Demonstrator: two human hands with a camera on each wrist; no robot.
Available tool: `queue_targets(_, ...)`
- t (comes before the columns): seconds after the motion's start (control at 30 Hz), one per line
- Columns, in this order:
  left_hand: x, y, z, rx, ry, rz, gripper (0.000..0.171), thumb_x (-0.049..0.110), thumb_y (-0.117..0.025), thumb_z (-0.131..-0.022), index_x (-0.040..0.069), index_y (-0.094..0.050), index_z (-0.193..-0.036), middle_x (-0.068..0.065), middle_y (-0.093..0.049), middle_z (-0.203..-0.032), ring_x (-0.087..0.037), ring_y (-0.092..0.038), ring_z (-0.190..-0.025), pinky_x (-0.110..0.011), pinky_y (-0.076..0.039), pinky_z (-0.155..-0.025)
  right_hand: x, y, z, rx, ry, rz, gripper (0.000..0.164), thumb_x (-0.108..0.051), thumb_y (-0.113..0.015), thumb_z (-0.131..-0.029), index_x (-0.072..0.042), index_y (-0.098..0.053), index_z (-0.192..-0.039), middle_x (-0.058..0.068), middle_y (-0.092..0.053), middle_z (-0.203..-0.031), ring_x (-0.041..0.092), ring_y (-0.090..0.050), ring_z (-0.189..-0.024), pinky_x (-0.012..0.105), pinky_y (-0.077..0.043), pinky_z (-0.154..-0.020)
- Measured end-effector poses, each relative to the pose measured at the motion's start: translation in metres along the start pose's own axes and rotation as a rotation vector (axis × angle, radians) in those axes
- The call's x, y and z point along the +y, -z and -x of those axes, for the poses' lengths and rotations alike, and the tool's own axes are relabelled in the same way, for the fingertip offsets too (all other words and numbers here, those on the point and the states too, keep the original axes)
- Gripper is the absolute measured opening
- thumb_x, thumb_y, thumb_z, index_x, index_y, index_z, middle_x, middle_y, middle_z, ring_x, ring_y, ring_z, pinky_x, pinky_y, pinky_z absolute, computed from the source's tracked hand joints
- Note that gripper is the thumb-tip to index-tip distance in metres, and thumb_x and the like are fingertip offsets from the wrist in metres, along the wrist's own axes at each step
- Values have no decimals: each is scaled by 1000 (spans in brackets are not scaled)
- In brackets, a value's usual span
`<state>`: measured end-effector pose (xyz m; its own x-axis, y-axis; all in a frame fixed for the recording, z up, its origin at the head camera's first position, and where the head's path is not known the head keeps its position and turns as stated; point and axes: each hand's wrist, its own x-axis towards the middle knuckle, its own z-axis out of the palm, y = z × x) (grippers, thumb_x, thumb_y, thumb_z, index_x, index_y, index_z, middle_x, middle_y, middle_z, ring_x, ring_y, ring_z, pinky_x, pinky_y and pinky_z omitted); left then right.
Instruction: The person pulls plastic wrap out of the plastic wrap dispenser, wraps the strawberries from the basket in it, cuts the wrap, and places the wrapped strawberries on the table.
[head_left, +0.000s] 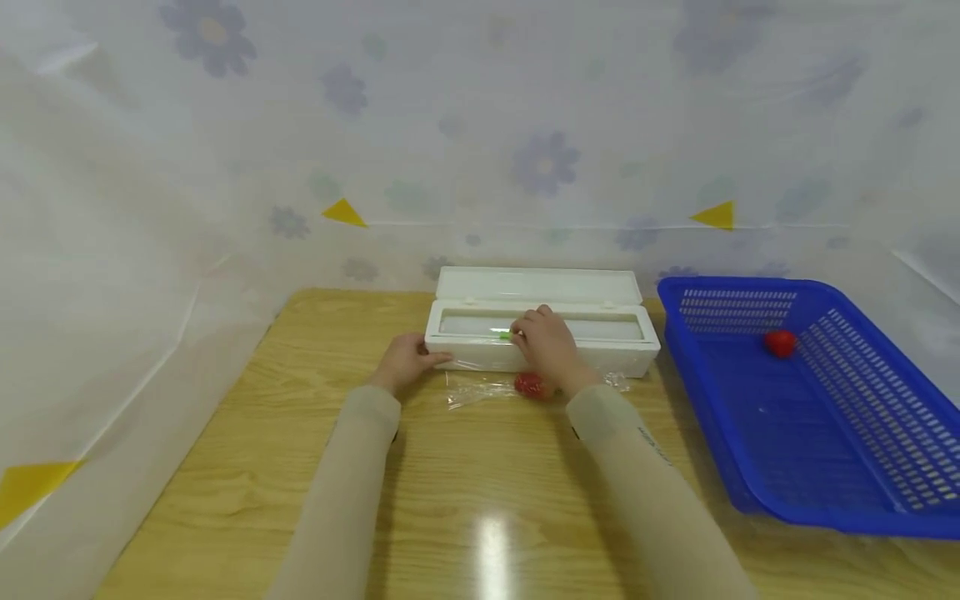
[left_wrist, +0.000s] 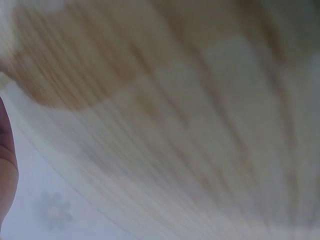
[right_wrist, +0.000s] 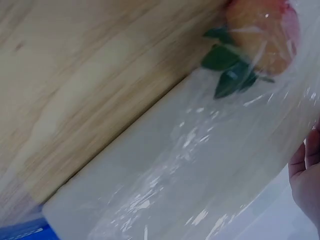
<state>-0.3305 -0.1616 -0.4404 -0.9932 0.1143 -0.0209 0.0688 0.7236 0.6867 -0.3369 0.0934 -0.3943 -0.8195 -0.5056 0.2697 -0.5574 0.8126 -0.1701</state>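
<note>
A long white cling film dispenser box [head_left: 480, 356] stands near the table's back edge, its lid [head_left: 536, 285] raised. My left hand [head_left: 403, 362] grips the box's left end, with the thumb along the front. Over the front rim, my right hand [head_left: 546, 342] pinches a small green slide cutter [head_left: 505, 335], mostly hidden by the fingertips. Clear film [head_left: 476, 390] hangs down the front onto the table. A red and yellow fruit with green leaves [right_wrist: 262, 37] lies under or in the film before the box; the right wrist partly covers it in the head view.
On the right stands a blue plastic basket [head_left: 765, 417] with slotted sides, holding one red fruit [head_left: 781, 342]. The wooden table [head_left: 300, 500] ends at a flowered sheet [head_left: 450, 150] behind and at the left. Yellow triangles [head_left: 345, 212] mark the sheet.
</note>
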Motion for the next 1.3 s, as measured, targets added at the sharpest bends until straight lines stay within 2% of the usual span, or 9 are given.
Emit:
queue_targets(0.23, -7, 0, 1, 4, 33, 2, 43, 40, -71, -80, 3, -66, -101, -7, -65, -83, -16, -56, -71, -27, -47, -67, 9, 2, 10, 4, -27, -9, 21, -20, -56, -93, -5, -67, -104, 9, -66, -105, 27, -54, -98, 39, -43, -92)
queue_targets(0.47, -10, -1, 3, 0, 36, 16, 47, 39, -71, -80, 2, -65, -108, -10, -68, -89, -17, -58, -75, -29, -49, -70, 19, 5, 21, 35, -41, 0, 20, -19, -57, -93, -4, -67, -102, 9, -66, -103, 27, -54, -97, 40, -43, -90)
queue_targets(0.7, -5, -5, 5, -9, 25, 30, 46, 38, -71, -81, 2, -64, -109, -10, -67, -90, -17, -59, -76, -29, -49, -71, 30, 7, 32, 56, -80, 30, 20, -20, -58, -92, -5, -67, -103, 9, -66, -103, 26, -53, -96, 39, -44, -89)
queue_targets(0.9, 2, -6, 3, -7, 17, 33, 46, 37, -71, -81, 1, -64, -110, -11, -67, -91, -19, -59, -79, -31, -49, -73, 51, 11, 48, 132, -134, -16, 19, -17, -59, -91, -3, -68, -100, 13, -66, -100, 30, -54, -96, 42, -43, -89)
queue_targets(1.0, 5, -3, 2, -5, 16, 36, 46, 37, -71, -81, 1, -64, -109, -11, -67, -91, -20, -59, -79, -31, -49, -73, 60, 17, 55, 142, -169, -39, 19, -16, -58, -92, -2, -68, -101, 15, -65, -101, 33, -53, -100, 45, -41, -92)
queue_targets(1.17, 6, 1, 0, -5, 10, 29, 45, 37, -71, -81, 2, -64, -108, -11, -66, -89, -19, -58, -77, -30, -49, -72, 68, 26, 61, 106, -212, -43, 21, -16, -55, -94, -1, -66, -103, 17, -63, -102, 36, -50, -104, 48, -39, -95)
queue_targets(1.3, 2, 2, 1, 5, -17, -2, 42, 35, -71, -82, 0, -66, -104, -12, -68, -88, -19, -59, -75, -31, -49, -71, 60, 34, 57, 30, -247, -71, 28, -22, -57, -93, -1, -66, -109, 17, -63, -101, 34, -50, -101, 47, -40, -92)
